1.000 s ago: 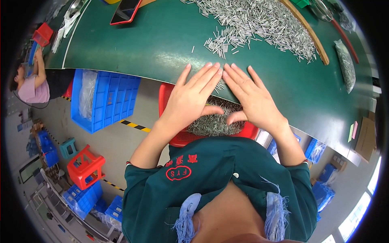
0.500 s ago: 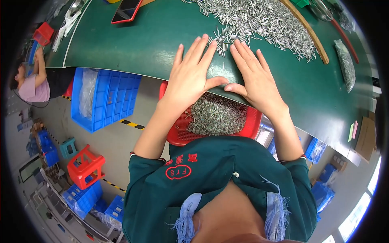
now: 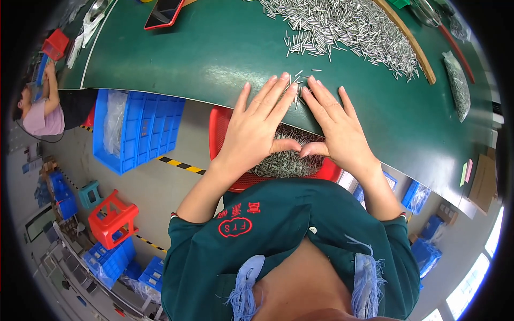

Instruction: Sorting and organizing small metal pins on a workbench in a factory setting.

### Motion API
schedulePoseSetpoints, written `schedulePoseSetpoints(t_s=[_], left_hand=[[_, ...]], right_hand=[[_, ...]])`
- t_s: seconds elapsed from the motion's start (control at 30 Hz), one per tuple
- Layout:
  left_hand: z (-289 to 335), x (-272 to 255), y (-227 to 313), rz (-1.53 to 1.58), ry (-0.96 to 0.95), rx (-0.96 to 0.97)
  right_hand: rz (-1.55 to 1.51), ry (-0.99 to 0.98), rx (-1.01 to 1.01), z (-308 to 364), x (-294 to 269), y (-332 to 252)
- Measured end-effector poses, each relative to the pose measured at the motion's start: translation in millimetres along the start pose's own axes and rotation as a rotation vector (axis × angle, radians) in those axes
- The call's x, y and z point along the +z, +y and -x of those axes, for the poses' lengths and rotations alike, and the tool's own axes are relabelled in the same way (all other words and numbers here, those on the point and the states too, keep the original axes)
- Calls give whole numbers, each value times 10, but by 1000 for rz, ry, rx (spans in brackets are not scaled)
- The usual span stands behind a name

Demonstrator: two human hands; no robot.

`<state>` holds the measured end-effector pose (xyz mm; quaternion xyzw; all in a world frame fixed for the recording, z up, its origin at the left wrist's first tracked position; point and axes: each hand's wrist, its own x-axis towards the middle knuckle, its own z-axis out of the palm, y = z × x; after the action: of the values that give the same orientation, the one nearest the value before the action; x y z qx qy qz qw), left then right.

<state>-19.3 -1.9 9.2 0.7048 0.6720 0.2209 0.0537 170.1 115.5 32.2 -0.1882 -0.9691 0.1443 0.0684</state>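
Observation:
My left hand [image 3: 263,122] and my right hand [image 3: 335,120] lie flat at the near edge of the green table [image 3: 176,64], fingers stretched out and pointing away from me. Between their fingertips is a small cluster of short metal pins [image 3: 299,88], with a few stray ones just beyond. Both thumbs reach past the edge and almost meet above a red plastic basket [image 3: 218,134]. Many more metal pins [image 3: 289,163] fill that basket, partly hidden under my hands. Farther back spreads a large heap of the same pins [image 3: 342,27].
A wooden strip [image 3: 409,43] borders the heap on the right, beside a red-handled tool [image 3: 455,53] and a filled clear bag [image 3: 456,88]. At the far left lies a red-edged phone [image 3: 163,13]. Blue crates [image 3: 142,131] and a red stool [image 3: 112,219] stand left; a person [image 3: 45,109] sits beyond.
Both hands have slid toward me, from the heap's near side to the table edge. A small group of pins has come along between the fingertips, leaving a gap to the heap.

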Motion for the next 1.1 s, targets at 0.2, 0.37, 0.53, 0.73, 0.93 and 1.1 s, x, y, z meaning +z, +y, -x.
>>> schedulePoseSetpoints(t_s=[0.2,0.37,0.53,0.73,0.93,1.1], left_hand=[[262,-109,-73,-91,-4,-20],[152,-85,30,-31,22,39],[180,-47,32,3,4,62],[166,-93,3,-24,27,59],[34,-51,-49,-67,2,35],[-70,-146,-101,-65,7,42]], right_hand=[[29,-51,11,217,-43,3],[-48,14,-37,66,-69,-44],[-15,-21,-39,83,-27,-33],[-23,-19,-10,137,-53,-22],[35,-32,-15,-7,7,3],[-43,-36,-43,-49,-68,29]])
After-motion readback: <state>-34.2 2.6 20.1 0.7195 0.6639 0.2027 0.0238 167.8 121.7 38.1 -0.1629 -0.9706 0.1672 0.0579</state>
